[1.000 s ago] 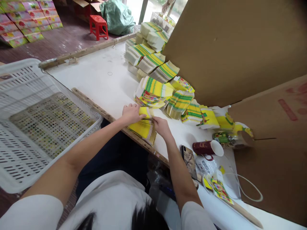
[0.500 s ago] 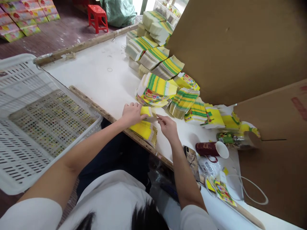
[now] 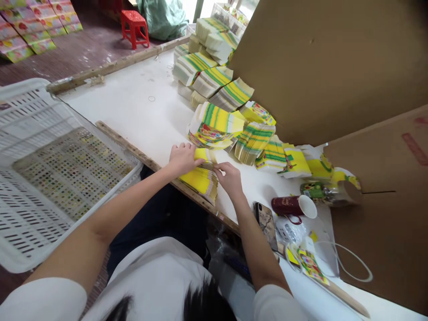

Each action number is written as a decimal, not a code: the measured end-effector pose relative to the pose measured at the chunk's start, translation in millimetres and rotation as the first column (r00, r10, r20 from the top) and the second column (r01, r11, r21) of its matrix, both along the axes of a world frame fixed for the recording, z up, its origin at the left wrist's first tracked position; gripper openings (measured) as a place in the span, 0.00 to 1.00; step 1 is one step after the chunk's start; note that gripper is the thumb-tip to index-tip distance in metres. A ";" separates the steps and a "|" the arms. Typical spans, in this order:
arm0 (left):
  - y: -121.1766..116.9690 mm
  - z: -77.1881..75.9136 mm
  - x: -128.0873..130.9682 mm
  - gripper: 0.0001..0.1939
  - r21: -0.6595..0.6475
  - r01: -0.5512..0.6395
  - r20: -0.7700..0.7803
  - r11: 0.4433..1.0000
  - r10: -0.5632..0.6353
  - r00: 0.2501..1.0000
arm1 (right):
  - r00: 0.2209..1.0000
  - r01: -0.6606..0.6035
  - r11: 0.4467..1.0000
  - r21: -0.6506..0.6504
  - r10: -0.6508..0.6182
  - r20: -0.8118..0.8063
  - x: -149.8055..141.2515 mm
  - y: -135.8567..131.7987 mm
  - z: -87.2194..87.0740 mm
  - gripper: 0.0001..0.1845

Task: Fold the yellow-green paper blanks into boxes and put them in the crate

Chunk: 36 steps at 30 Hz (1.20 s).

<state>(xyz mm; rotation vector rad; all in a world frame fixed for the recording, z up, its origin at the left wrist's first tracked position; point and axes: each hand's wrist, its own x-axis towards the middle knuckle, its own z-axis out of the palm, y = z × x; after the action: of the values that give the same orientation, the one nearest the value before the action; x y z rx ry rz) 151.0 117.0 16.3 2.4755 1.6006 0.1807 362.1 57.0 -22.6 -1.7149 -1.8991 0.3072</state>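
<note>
My left hand is closed on the left end of a small yellow carton, thumb along its near side. At the carton's grey right end, my right hand pinches the flap between thumb and fingers. Just below lies a row of flat yellow cartons, packed close together along the table's front edge. Beyond the hands sits a larger pile of printed cartons in yellow, green and white. More bundled cartons stand to its right.
A white plastic crate adjoins the table at left. Stacked carton bundles line the cardboard wall. At right are a phone, a maroon mug, a jar lying on its side and a white cable.
My right hand has shifted slightly left and down at the carton's end. The left hand keeps its hold nearly in place. The whole view has moved a little.
</note>
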 end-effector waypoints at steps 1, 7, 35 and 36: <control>-0.2 0.1 -0.2 0.33 0.000 0.002 -0.001 1.000 -0.002 1.000 | 1.000 0.002 1.000 -0.017 -0.002 -0.007 -0.4 4.8 1.2 0.05; -3.6 2.2 -2.9 0.33 0.002 0.016 0.002 1.000 -0.016 1.000 | 0.996 0.088 0.994 -0.067 -0.089 -0.008 -11.3 20.3 8.0 0.03; -3.1 3.1 -2.0 0.30 0.011 0.010 0.018 1.000 -0.011 1.000 | 0.880 0.125 0.922 -0.367 -0.274 -0.388 -30.3 28.7 -1.8 0.16; -3.8 3.2 -2.0 0.31 0.014 0.007 0.024 1.000 -0.008 1.000 | 0.895 0.144 0.925 -0.350 -0.273 -0.353 -26.4 29.3 -0.9 0.14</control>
<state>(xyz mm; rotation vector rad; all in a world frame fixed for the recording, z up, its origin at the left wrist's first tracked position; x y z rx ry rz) 149.0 113.2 19.5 2.4794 1.5857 0.2210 335.7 86.3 -23.4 -1.8702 -1.4074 0.8451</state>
